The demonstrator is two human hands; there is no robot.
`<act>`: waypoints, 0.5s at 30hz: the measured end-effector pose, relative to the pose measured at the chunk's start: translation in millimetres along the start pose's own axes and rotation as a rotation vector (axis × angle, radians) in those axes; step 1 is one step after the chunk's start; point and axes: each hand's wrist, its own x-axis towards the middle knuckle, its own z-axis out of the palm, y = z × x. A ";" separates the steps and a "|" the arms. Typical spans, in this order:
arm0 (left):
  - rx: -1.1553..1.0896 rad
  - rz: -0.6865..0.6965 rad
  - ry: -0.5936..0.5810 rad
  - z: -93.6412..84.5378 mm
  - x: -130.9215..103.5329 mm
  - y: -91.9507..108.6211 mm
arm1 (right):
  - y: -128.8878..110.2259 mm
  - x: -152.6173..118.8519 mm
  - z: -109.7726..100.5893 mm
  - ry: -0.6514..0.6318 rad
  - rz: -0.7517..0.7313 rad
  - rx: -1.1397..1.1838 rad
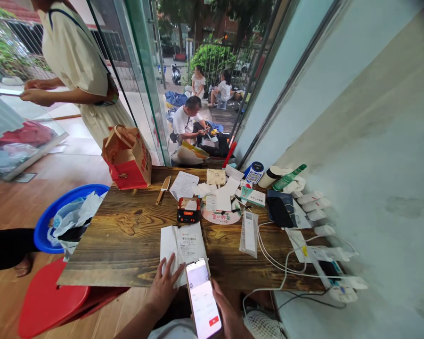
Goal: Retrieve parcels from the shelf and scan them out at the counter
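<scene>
My right hand (225,303) grips a smartphone (203,297) upright near the table's front edge; its lit screen shows a white page with a red button at the bottom. Fingers spread, my left hand (164,285) lies on the lower part of a white mailing bag (168,239) and does not appear to grip it. A printed shipping label (189,241) with a barcode is on the bag, and the phone's top overlaps the bag's lower edge. Just behind the bag stands a small black and orange label printer (188,210). A wooden-handled knife (163,189) lies to its left.
Papers (224,194), a clear-wrapped packet (249,233), a black pouch (280,212) and white cables (286,263) cover the right of the wooden table (127,245). A red paper bag (127,157) stands back left. A blue basin (44,230) and red stool (53,296) flank the left. People are outside.
</scene>
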 end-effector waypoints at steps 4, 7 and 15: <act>-0.047 0.040 0.213 14.6 -8.8 3.2 | -0.5 14.2 32.7 -0.014 -0.008 0.040; -0.050 0.064 0.324 15.0 -20.9 -4.8 | -2.6 24.2 48.6 0.010 -0.113 -0.037; -0.110 -0.019 0.320 6.9 -42.1 -14.0 | -1.7 28.9 49.7 0.083 -0.152 -0.065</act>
